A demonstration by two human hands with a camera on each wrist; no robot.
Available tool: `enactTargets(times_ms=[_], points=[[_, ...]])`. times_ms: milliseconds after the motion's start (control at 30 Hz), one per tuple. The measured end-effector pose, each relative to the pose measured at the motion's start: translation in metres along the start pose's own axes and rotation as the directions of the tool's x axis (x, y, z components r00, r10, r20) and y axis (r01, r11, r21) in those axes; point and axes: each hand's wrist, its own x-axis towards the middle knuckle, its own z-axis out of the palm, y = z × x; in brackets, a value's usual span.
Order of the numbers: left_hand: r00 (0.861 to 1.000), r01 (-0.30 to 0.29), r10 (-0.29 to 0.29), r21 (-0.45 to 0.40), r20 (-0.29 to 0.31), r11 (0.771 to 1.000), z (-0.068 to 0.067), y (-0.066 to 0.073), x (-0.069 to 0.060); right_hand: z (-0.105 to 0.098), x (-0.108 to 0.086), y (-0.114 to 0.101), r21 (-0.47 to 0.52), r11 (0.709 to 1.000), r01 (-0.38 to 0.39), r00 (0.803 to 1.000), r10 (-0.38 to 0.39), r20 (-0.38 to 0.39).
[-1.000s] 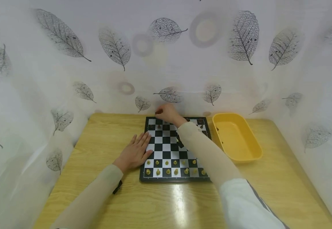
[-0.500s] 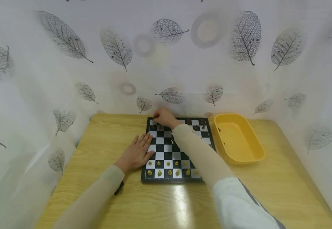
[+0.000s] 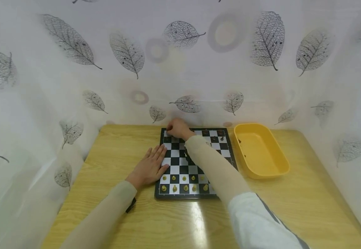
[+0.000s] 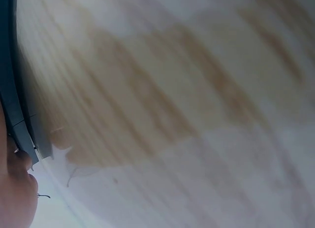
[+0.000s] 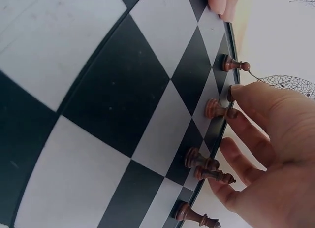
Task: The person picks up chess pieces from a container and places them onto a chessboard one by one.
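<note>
My left hand (image 3: 150, 167) lies flat with its fingers over the left edge of the black-and-white chessboard (image 3: 177, 161). In the left wrist view, part of that hand (image 4: 17, 201) shows beside the board's dark edge (image 4: 11, 85). At the far left corner, my right hand (image 3: 178, 128) pinches a dark chess piece (image 5: 230, 93) low against the board; fingertips hide most of it. Close by in the right wrist view stand a brown pawn (image 5: 235, 64) and another brown pawn (image 5: 219, 109). A brown bishop (image 5: 215, 175) and a taller piece (image 5: 197, 215) are further along.
Yellow pieces (image 3: 185, 188) stand in two rows on the near side. To the board's right, a yellow tray (image 3: 261, 152) holds a few small dark bits along its left wall. Behind the wooden table (image 3: 115, 145) hangs a leaf-patterned curtain (image 3: 196, 76).
My right hand has shifted a little left and down onto the board's far left corner. More dark pieces at the far right are uncovered. The left hand stays in place.
</note>
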Motion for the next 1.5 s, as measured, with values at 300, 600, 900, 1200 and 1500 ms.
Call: enactTargets(times_ms=[300,600,900,1200,1500], points=[[1.0,-0.012,0.012,-0.006,-0.004,1.0,0.002,0.003,0.003,0.002,-0.003,0.003,-0.013,0.999,-0.053,0.999,0.053,-0.011],[1.0,-0.016,0.016,0.0,-0.014,1.0,0.003,0.006,0.004,0.001,-0.005,0.006,-0.024,0.998,-0.05,0.999,0.05,-0.016],[1.0,-0.02,0.02,-0.005,0.0,1.0,0.003,0.008,0.006,-0.021,-0.021,0.012,0.121,0.992,0.023,1.0,-0.025,0.017],[1.0,-0.01,0.01,0.02,0.007,1.0,0.0,0.003,0.006,-0.065,-0.04,0.028,0.214,0.975,0.064,0.994,-0.043,-0.101],[1.0,0.01,-0.01,0.0,0.015,1.0,0.0,0.002,0.001,-0.096,-0.076,0.059,0.236,0.968,0.082,0.986,-0.043,-0.164]])
